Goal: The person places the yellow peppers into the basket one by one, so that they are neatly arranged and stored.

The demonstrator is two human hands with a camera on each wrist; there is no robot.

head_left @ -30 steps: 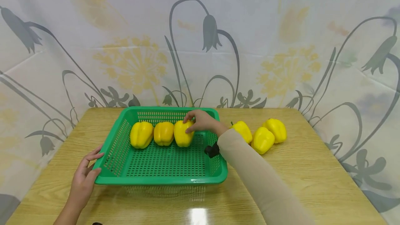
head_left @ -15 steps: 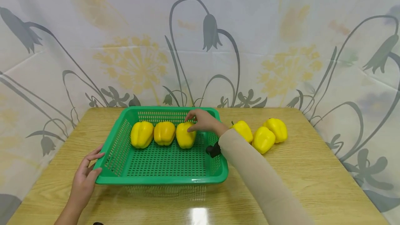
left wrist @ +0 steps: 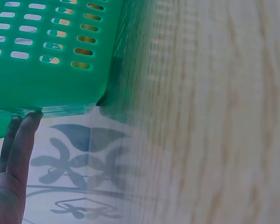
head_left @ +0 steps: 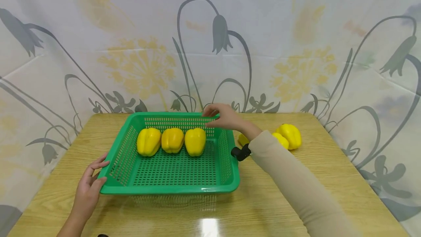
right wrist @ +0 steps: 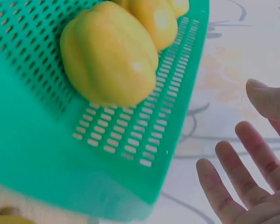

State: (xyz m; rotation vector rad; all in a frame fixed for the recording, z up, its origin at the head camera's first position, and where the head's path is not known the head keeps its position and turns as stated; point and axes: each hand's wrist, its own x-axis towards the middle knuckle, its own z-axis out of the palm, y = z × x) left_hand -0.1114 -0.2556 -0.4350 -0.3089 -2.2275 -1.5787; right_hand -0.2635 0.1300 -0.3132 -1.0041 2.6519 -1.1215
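Observation:
In the head view, a green plastic basket (head_left: 171,190) holds a row of 3 yellow bell peppers. They are the left pepper (head_left: 149,142), the middle pepper (head_left: 172,140) and the right pepper (head_left: 195,142). Over the basket's back right corner, my right hand (head_left: 225,117) is raised with relaxed, parted fingers and nothing between them. The right wrist view shows that same hand (right wrist: 256,172) apart from the nearest bell pepper (right wrist: 109,53). My left hand (head_left: 88,189) touches the basket's left rim near the front corner. Its fingers (left wrist: 23,144) look fairly straight against the basket's outside.
To the right of the basket, more yellow bell peppers (head_left: 291,136) lie on the wooden table (head_left: 329,178), some partly hidden by my right arm. A black wrist mount (head_left: 241,152) sits by the basket's right rim. A flower-printed cloth (head_left: 279,46) hangs behind the table.
My right hand has let go of the right bell pepper and lifted up and to the right. That pepper stays in the basket, slightly right of where it was. The left hand keeps its place.

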